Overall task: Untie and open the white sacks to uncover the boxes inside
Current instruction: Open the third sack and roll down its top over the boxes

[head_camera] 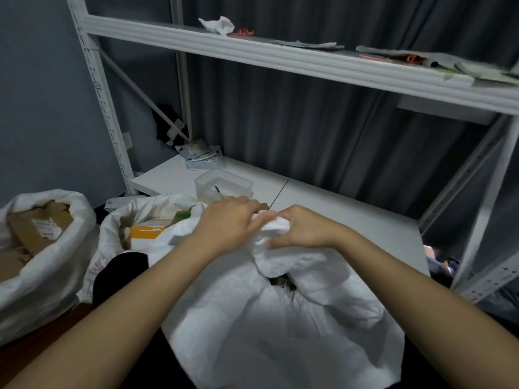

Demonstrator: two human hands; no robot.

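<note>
Two opened sacks [42,248] showing cardboard boxes [33,228] stand left, off the shelf's [351,217] front-left corner. The left hand [224,223] and right hand [306,228] pinch the upward-pointing gathered neck of the upright white sack [280,318] at the shelf's front edge.

Place: a storeroom or parcel-sorting corner, not a living space.
Shelving: a white slotted-metal rack [106,113] with bare boards, its upper shelf [280,56] strewn with papers and torn packaging.
Goods: open white sacks [42,265] on the floor, filled with cardboard boxes [36,228] bearing shipping labels.
Backdrop: a dark grey curtain [309,122] behind the rack and a plain grey wall [36,94].
</note>
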